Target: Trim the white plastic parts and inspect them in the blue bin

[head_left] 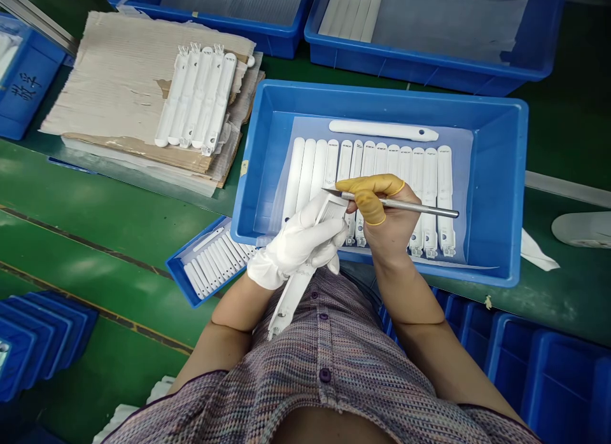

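Clamping a white plastic strip (pixel 291 301) in my gloved left grip (pixel 298 237) at lower centre of the frame, I hold a craft knife (pixel 405 205) clamped in my right grip (pixel 386 221), its tip near the strip, above a blue tray (pixel 501 177).

Left hand (pixel 298 240) in white cotton glove (pixel 277 266), loose gathered cuff at wrist. Right hand (pixel 389 231) ungloved except yellow rubber finger cots (pixel 367 205) on thumb and forefinger, rolled rims at base. Short-sleeved shirt (pixel 334 361), fine mauve, grey and rust striped knit, dark purple round buttons (pixel 325 375) down front, dark trim (pixel 200 393) along sleeve edges.
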A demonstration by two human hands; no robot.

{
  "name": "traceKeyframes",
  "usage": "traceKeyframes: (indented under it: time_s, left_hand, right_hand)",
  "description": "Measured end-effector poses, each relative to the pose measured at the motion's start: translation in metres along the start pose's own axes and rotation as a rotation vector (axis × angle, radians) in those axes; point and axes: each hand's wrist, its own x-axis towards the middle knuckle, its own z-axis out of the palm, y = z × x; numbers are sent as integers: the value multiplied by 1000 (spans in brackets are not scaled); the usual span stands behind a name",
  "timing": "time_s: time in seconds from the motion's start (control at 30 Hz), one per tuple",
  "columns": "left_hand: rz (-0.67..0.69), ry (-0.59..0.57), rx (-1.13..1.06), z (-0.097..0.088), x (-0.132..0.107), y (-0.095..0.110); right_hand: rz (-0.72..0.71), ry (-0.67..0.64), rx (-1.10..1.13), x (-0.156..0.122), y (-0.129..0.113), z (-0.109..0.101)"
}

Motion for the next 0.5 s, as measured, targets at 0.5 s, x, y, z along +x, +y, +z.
traceKeyframes:
  time_s: [0.5]
  left_hand:
    - [11, -8, -17, 0, 1, -1]
  right_hand:
    - [-33, 27, -16, 1, -1, 1]
